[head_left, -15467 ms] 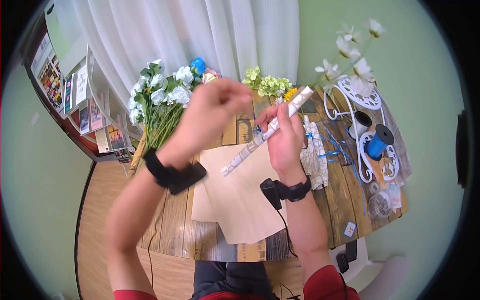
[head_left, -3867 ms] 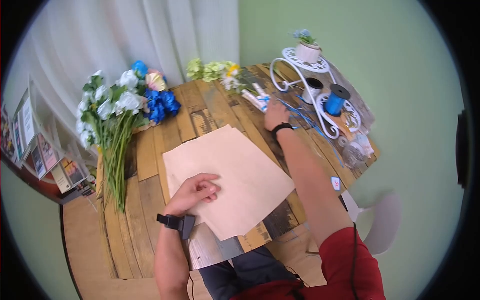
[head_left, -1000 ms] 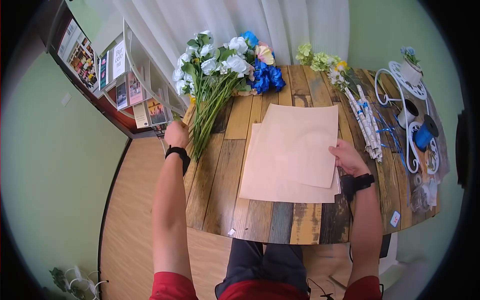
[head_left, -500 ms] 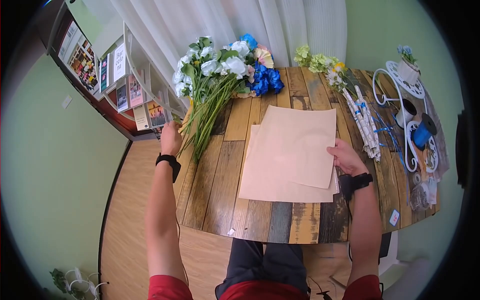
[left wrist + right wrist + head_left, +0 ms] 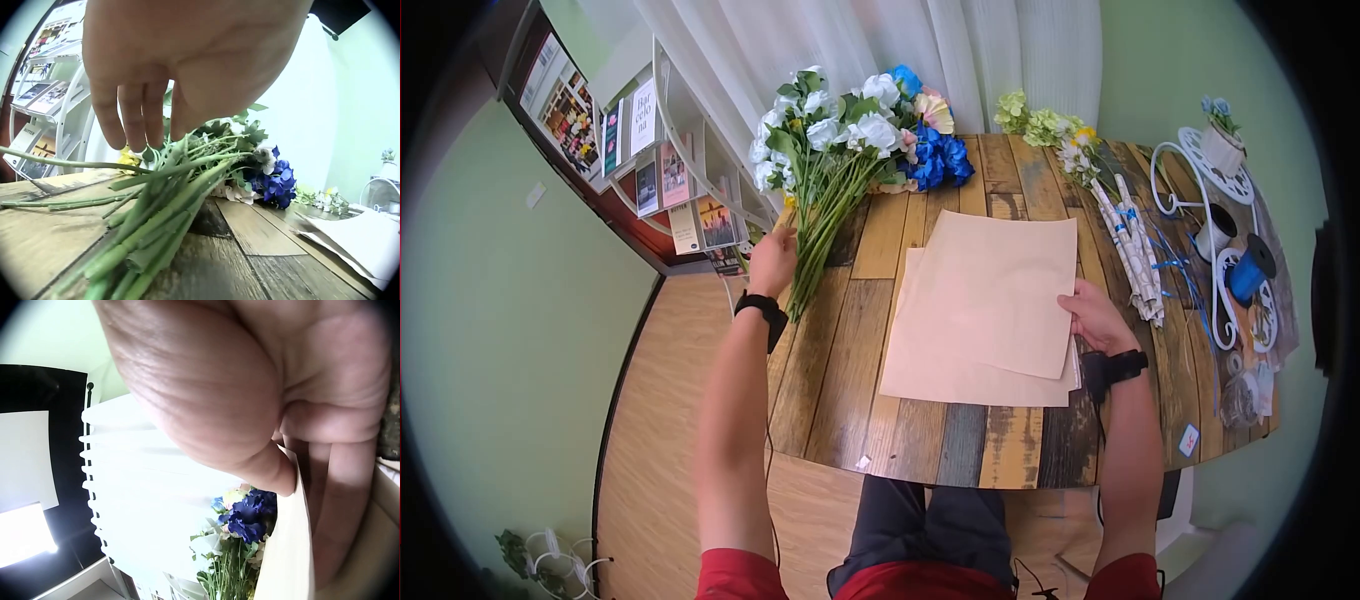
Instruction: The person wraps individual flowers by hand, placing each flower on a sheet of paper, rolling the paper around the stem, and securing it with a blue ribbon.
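The paper sheets (image 5: 990,290) lie overlapping near the middle of the tabletop (image 5: 830,370), and that is where I have my right hand (image 5: 1100,318). Its grip is clamped on their right edge, thumb on top and fingers curled underneath.

My left hand (image 5: 772,262) is left of the paper sheets, by the tabletop's edge. That grip is apart, fingers hanging relaxed beside the green stems (image 5: 825,225); I cannot tell whether they touch. From the stems, the white flowers (image 5: 872,130) spread beyond the paper sheets, up and to the left, with the blue flowers (image 5: 938,158) just beside them.

On the far side of the paper sheets and slightly right, I see the pale green flowers (image 5: 1040,124). To the right of the sheets lie the patterned paper wraps (image 5: 1135,250), tied with blue ribbon. Farther right again are the white metal stand (image 5: 1235,188) and the blue spool (image 5: 1246,278). The small card (image 5: 1189,440) sits right of the paper sheets, toward me.
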A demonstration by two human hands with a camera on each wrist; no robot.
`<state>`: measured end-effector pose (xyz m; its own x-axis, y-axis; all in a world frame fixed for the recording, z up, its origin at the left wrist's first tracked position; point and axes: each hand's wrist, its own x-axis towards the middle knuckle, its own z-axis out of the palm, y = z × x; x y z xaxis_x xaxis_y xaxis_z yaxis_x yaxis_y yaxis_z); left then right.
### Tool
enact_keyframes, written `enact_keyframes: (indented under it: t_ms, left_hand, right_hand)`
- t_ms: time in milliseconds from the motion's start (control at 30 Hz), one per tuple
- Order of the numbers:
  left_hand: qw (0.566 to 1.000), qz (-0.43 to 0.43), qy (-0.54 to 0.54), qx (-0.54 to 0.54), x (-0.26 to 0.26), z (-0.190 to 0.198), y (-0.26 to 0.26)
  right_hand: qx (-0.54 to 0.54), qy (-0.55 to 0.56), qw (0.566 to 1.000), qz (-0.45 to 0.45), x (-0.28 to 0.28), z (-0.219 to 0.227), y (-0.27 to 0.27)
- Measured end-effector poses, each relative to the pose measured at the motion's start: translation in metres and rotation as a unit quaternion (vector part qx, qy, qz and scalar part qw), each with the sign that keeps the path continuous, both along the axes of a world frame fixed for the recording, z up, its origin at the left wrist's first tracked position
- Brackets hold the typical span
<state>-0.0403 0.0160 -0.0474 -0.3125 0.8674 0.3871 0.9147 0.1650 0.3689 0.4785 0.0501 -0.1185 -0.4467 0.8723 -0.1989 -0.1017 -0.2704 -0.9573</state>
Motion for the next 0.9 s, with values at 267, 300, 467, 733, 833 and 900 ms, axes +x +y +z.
enact_keyframes:
  t_ms: [267,300,467,733,833,900]
  left_hand:
    - [0.993,0.075,-0.079,-0.051,0.003,-0.007,0.018]
    - [0.992,0.076,-0.080,-0.052,-0.003,-0.009,0.019]
    - [0.936,0.032,-0.350,0.011,-0.010,-0.002,0.019]
    - [0.996,0.040,-0.002,0.074,0.010,0.021,0.004]
    - [0.993,0.053,0.028,0.106,0.028,0.034,0.002]
    - [0.992,0.028,-0.026,0.116,0.032,0.037,0.004]
  right_hand:
    - [-0.003,0.008,1.000,-0.001,0.000,0.000,0.000]
    - [-0.004,0.007,1.000,0.000,0.000,0.000,0.000]
    - [-0.010,0.011,1.000,-0.006,-0.001,0.005,-0.004]
    - [-0.005,0.017,1.000,0.012,0.002,0.002,0.001]
    - [-0.003,0.021,1.000,0.018,0.003,0.002,0.000]
    - [-0.003,0.020,1.000,0.019,0.004,0.001,0.001]
